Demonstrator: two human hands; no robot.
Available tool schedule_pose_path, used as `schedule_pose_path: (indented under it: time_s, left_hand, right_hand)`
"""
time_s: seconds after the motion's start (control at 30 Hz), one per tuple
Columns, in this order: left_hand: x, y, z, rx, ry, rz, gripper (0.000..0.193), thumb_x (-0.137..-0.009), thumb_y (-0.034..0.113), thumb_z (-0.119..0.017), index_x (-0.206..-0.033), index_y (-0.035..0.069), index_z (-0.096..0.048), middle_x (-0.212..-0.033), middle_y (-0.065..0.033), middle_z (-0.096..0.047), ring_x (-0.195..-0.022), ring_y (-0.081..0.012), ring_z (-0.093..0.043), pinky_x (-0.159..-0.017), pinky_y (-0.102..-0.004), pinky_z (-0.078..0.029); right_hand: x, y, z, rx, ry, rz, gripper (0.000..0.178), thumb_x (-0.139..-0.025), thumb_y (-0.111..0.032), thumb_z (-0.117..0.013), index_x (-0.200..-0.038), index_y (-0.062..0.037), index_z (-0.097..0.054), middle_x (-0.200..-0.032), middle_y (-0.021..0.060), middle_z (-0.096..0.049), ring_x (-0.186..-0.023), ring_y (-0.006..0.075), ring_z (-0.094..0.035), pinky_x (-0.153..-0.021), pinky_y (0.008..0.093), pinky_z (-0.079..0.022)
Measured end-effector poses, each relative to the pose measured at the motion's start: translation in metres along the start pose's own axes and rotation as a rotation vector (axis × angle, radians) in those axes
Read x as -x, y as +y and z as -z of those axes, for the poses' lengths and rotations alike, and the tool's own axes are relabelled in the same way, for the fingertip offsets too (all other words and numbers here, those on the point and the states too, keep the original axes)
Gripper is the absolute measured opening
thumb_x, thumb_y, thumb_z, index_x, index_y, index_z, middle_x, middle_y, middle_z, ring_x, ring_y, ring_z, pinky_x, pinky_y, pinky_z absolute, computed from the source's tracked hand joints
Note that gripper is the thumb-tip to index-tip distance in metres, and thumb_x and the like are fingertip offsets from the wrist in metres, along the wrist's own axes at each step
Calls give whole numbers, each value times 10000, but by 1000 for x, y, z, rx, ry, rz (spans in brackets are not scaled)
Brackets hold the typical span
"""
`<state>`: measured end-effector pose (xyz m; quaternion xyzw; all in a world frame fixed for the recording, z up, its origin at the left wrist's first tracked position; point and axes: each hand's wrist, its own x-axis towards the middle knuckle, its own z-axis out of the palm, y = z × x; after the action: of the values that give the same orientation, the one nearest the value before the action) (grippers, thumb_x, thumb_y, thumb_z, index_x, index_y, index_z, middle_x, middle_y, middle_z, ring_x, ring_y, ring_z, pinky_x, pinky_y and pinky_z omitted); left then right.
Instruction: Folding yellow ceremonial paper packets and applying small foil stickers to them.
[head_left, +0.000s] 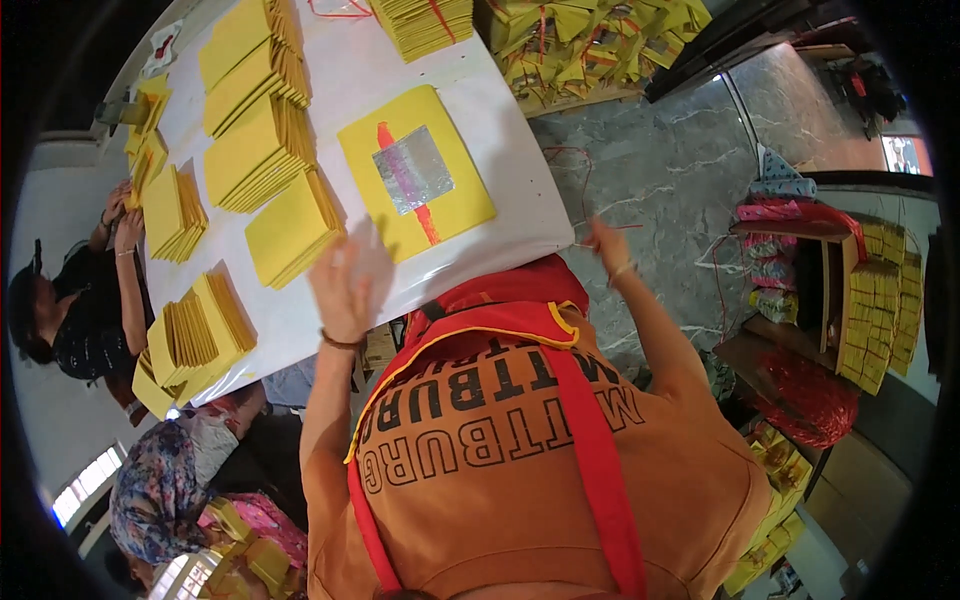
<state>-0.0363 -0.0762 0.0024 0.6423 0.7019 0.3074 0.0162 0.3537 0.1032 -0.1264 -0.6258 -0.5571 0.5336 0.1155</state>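
Observation:
My left hand (pixel 343 290) is over the near edge of the white table (pixel 510 190), fingers apart and slightly blurred, holding nothing. It is close to a fanned stack of yellow paper sheets (pixel 292 232). In front of me lies a flat yellow paper piece (pixel 455 130) bearing a red stripe and a silver square (pixel 413 170). Off the table's right corner, my right hand (pixel 609 250) is closed around a thin red string (pixel 590 180), which loops loosely above the floor. Both hands are apart from the yellow piece.
More yellow stacks (pixel 255 150) line the table's left half. At the back, a red-tied bundle (pixel 425 25) stands near a heap of yellow bundles (pixel 590 45). One person (pixel 80 320) works at the left edge; another (pixel 165 490) sits lower left. Shelved yellow bundles (pixel 880 300) stand right.

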Motion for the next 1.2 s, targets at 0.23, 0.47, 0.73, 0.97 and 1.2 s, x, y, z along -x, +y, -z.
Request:
schedule_pose_path:
  time_s: [0.23, 0.47, 0.73, 0.97, 1.2]
  left_hand:
    - [51, 50, -33, 838, -528, 221, 372, -924, 233, -414, -1237, 40, -468, -1229, -167, -484, -1172, -325, -418, -1006, -414, -282]
    - [18, 70, -14, 917, -634, 636, 300, -902, 142, -487, -1178, 30, -524, -1109, -123, -571, -1046, -257, -529, -911, -336, -397]
    - [-28, 59, -36, 251, -114, -38, 290, -756, 56, -616, -1042, 37, -576, -983, -107, -573, -896, -284, -526, -754, -370, -417]
    - [-25, 35, -54, -48, -121, -173, 389, -739, 128, -646, -1111, 70, -551, -1068, -105, -534, -958, -288, -501, -790, -371, -417]
    - [-40, 17, -49, -35, -260, -169, 384, -722, 159, -656, -1072, 40, -553, -997, -103, -544, -934, -258, -513, -779, -343, -438]
  right_hand:
    - [110, 4, -18, -863, -537, -763, 640, -866, -596, -369, -1309, -136, -416, -1272, 64, -501, -1125, 247, -495, -925, 374, -416]
    - [124, -96, 22, -500, -811, -411, 830, -812, -726, -257, -1421, -166, -195, -1398, 106, -351, -1288, 240, -331, -1042, 402, -265]
    - [30, -220, -28, 73, -569, 821, 393, -889, -215, -511, -1270, -132, -473, -1267, 53, -500, -1172, 177, -451, -983, 397, -301]
    - [-25, -182, -107, 740, -59, 1239, 229, -783, -233, -614, -1009, -202, -591, -1079, -29, -549, -1036, 221, -473, -826, 415, -365]
    - [-52, -176, -104, 441, -208, 1164, 197, -728, -298, -677, -890, -194, -635, -1048, -44, -557, -1037, 224, -465, -853, 400, -362]
